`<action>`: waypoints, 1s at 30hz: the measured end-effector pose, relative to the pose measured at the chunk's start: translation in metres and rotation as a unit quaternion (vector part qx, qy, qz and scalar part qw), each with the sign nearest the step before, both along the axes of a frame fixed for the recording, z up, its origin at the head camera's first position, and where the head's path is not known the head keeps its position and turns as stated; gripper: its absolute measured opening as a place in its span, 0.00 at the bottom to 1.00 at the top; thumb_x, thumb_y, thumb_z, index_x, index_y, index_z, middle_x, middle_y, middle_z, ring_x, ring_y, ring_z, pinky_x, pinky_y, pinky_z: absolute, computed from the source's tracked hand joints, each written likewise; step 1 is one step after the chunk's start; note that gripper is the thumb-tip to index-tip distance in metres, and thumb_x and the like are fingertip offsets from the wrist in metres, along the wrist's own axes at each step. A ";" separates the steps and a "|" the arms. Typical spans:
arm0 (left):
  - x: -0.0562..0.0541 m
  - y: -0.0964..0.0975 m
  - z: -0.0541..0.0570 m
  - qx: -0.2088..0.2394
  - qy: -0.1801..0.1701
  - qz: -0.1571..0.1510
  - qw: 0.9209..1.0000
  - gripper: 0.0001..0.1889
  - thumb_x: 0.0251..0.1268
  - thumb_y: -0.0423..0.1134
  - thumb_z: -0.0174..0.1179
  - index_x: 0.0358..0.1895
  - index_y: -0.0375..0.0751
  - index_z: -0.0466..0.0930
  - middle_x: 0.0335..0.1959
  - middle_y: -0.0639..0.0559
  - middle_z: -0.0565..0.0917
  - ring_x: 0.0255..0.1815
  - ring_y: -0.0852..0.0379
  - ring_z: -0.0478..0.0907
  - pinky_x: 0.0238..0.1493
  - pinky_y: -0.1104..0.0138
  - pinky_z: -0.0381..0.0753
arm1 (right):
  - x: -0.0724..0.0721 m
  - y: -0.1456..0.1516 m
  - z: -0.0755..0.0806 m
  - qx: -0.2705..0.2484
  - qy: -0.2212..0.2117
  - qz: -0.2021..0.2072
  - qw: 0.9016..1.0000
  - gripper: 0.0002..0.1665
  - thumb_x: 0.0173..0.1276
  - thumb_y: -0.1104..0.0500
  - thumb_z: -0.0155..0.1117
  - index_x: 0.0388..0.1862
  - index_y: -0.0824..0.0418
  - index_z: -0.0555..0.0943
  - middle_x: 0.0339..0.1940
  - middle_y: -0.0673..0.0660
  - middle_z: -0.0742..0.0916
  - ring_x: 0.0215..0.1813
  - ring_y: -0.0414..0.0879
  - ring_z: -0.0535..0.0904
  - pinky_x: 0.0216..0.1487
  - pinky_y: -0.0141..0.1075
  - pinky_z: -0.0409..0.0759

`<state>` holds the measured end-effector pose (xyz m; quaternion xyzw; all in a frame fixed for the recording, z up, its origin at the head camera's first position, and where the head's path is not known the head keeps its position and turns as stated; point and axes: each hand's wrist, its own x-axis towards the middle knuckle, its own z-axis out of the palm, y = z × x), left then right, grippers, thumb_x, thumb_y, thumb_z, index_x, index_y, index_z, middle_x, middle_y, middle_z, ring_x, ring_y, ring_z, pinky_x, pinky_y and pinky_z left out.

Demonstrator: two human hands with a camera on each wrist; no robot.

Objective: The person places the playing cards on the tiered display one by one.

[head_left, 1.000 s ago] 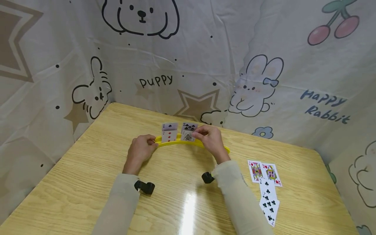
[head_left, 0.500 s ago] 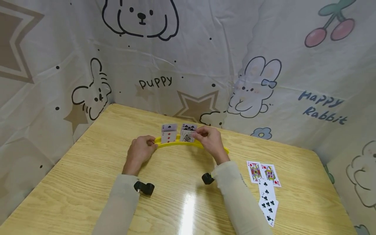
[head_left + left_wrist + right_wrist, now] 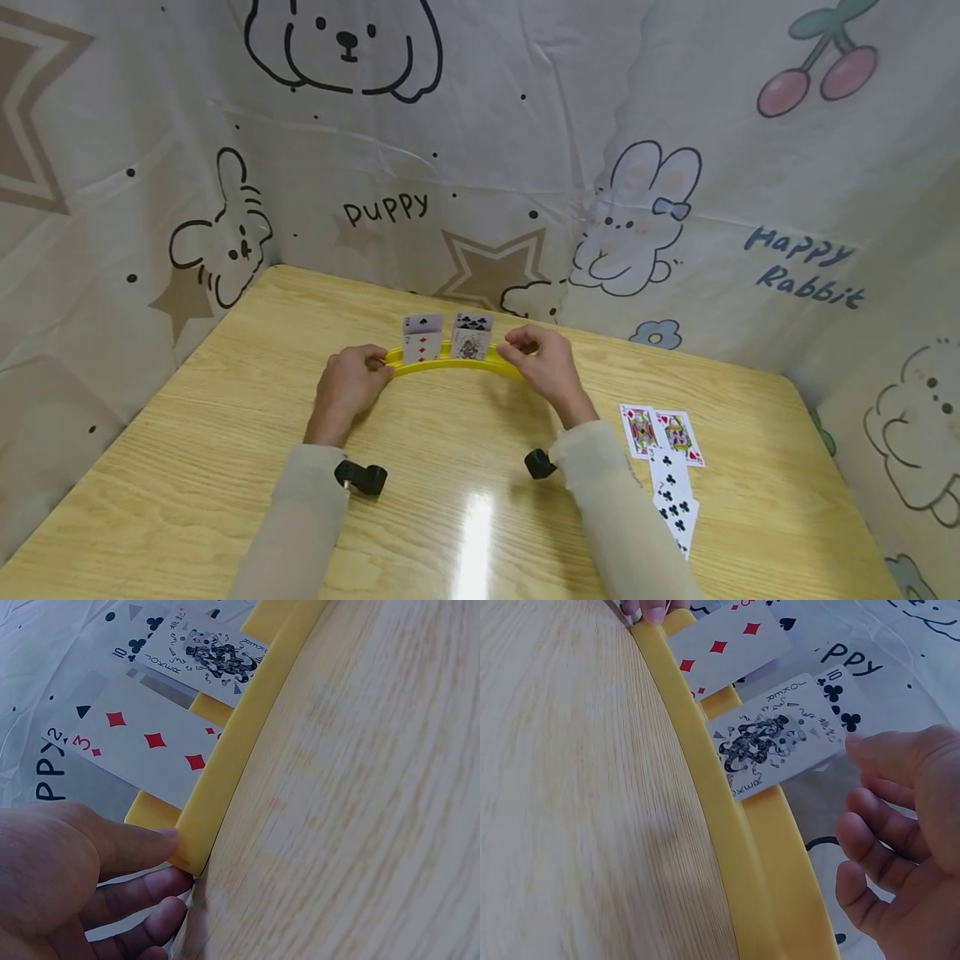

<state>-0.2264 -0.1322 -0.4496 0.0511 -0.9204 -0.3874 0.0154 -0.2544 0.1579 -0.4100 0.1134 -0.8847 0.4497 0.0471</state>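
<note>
A curved yellow card holder [image 3: 442,364] stands on the table, bearing two pairs of upright playing cards. The three of diamonds [image 3: 154,740] is in front of a two of spades [image 3: 423,323] on the left. Right of them, a joker [image 3: 769,739] stands before the ten of clubs [image 3: 841,705]. My left hand [image 3: 348,383] pinches the holder's left end between thumb and fingers. Beside the joker, my right hand [image 3: 547,367] holds nothing; its fingers are loosely bent, with the thumb tip near the card's upper corner in the right wrist view.
On the table's right side lie two red face cards [image 3: 638,431], overlapped by a clubs card [image 3: 667,471] and a seven of clubs [image 3: 678,517]. A printed cloth [image 3: 480,167] hangs behind the wooden table [image 3: 420,500]. Black wrist cameras [image 3: 367,478] sit under both sleeves.
My right hand has let go of the joker and drawn slightly right of it. The joker stays standing in the holder. My left hand keeps its grip on the end.
</note>
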 end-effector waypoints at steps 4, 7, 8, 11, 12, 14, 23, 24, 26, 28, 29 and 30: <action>0.000 0.000 0.000 0.002 0.003 -0.001 1.000 0.19 0.67 0.39 0.66 0.58 0.36 0.82 0.43 0.45 0.87 0.44 0.46 0.81 0.44 0.54 0.77 | 0.007 0.008 0.002 0.011 0.004 0.004 1.000 0.14 0.67 0.56 0.72 0.45 0.65 0.86 0.37 0.55 0.87 0.41 0.50 0.81 0.39 0.41 0.78; -0.001 0.000 -0.001 0.001 0.004 -0.001 1.000 0.19 0.67 0.39 0.65 0.58 0.36 0.82 0.43 0.45 0.87 0.44 0.46 0.80 0.43 0.54 0.77 | 0.013 0.014 0.003 0.017 -0.002 0.003 1.000 0.16 0.66 0.56 0.72 0.47 0.66 0.86 0.37 0.55 0.86 0.41 0.50 0.80 0.39 0.40 0.78; -0.001 0.000 -0.001 0.001 0.005 -0.001 1.000 0.19 0.67 0.39 0.65 0.58 0.36 0.82 0.43 0.45 0.87 0.44 0.46 0.80 0.43 0.54 0.77 | 0.014 0.016 0.002 0.018 -0.004 0.003 1.000 0.16 0.66 0.56 0.72 0.47 0.66 0.85 0.37 0.55 0.86 0.41 0.50 0.80 0.39 0.40 0.78; -0.001 0.001 -0.001 0.001 0.005 0.000 1.000 0.19 0.67 0.39 0.65 0.58 0.36 0.82 0.43 0.45 0.87 0.44 0.46 0.80 0.43 0.54 0.77 | 0.020 0.022 0.001 0.023 -0.012 0.001 1.000 0.17 0.66 0.57 0.72 0.47 0.67 0.85 0.37 0.55 0.86 0.40 0.50 0.80 0.39 0.39 0.78; -0.001 0.001 -0.001 0.001 0.005 0.000 1.000 0.19 0.67 0.40 0.65 0.58 0.36 0.82 0.43 0.45 0.87 0.44 0.46 0.80 0.43 0.54 0.77 | 0.021 0.025 0.001 0.025 -0.014 0.001 1.000 0.17 0.65 0.57 0.73 0.47 0.67 0.85 0.37 0.55 0.86 0.40 0.50 0.80 0.40 0.40 0.78; 0.000 0.001 0.000 0.003 0.003 0.002 1.000 0.19 0.67 0.40 0.65 0.58 0.36 0.82 0.42 0.45 0.87 0.44 0.45 0.80 0.43 0.54 0.76 | 0.024 0.029 0.000 0.031 -0.015 0.000 0.999 0.16 0.65 0.57 0.73 0.47 0.67 0.85 0.37 0.56 0.86 0.40 0.50 0.80 0.40 0.40 0.78; -0.001 0.002 0.000 0.006 -0.007 0.007 1.000 0.19 0.68 0.40 0.65 0.59 0.37 0.82 0.44 0.45 0.87 0.44 0.46 0.80 0.42 0.55 0.76 | 0.040 0.047 0.001 0.041 -0.030 -0.008 0.999 0.18 0.65 0.58 0.73 0.48 0.68 0.84 0.37 0.55 0.86 0.40 0.49 0.80 0.38 0.38 0.78; -0.001 0.002 0.000 0.006 -0.007 0.008 1.000 0.19 0.68 0.40 0.65 0.59 0.37 0.82 0.44 0.45 0.87 0.44 0.46 0.80 0.42 0.54 0.76 | 0.042 0.049 0.001 0.043 -0.029 -0.009 0.999 0.18 0.64 0.58 0.73 0.48 0.68 0.84 0.37 0.55 0.86 0.40 0.49 0.80 0.38 0.38 0.78; -0.001 0.002 0.000 0.006 -0.009 0.008 1.000 0.19 0.68 0.40 0.65 0.59 0.37 0.82 0.44 0.45 0.87 0.44 0.46 0.80 0.42 0.54 0.76 | 0.046 0.053 0.001 0.045 -0.029 -0.012 0.999 0.18 0.64 0.58 0.74 0.48 0.68 0.84 0.36 0.55 0.87 0.39 0.49 0.80 0.37 0.37 0.78; -0.001 0.002 0.000 0.005 -0.010 0.008 1.000 0.19 0.68 0.40 0.65 0.59 0.37 0.82 0.44 0.44 0.87 0.44 0.46 0.80 0.42 0.54 0.76 | 0.050 0.057 0.001 0.048 -0.029 -0.015 0.998 0.18 0.64 0.58 0.74 0.48 0.68 0.84 0.36 0.55 0.87 0.39 0.49 0.81 0.36 0.36 0.78; -0.001 0.002 0.000 0.005 -0.010 0.008 1.000 0.19 0.68 0.40 0.65 0.59 0.37 0.82 0.44 0.44 0.87 0.44 0.46 0.80 0.42 0.55 0.76 | 0.052 0.059 0.001 0.049 -0.031 -0.017 0.998 0.18 0.64 0.58 0.74 0.48 0.68 0.84 0.37 0.55 0.87 0.40 0.49 0.81 0.37 0.37 0.78; 0.000 0.002 0.000 0.005 -0.010 0.007 1.000 0.19 0.68 0.40 0.65 0.59 0.37 0.82 0.44 0.44 0.87 0.44 0.46 0.80 0.42 0.55 0.76 | 0.053 0.061 0.001 0.051 -0.031 -0.020 0.998 0.18 0.64 0.58 0.74 0.48 0.68 0.84 0.37 0.55 0.87 0.40 0.49 0.81 0.36 0.37 0.78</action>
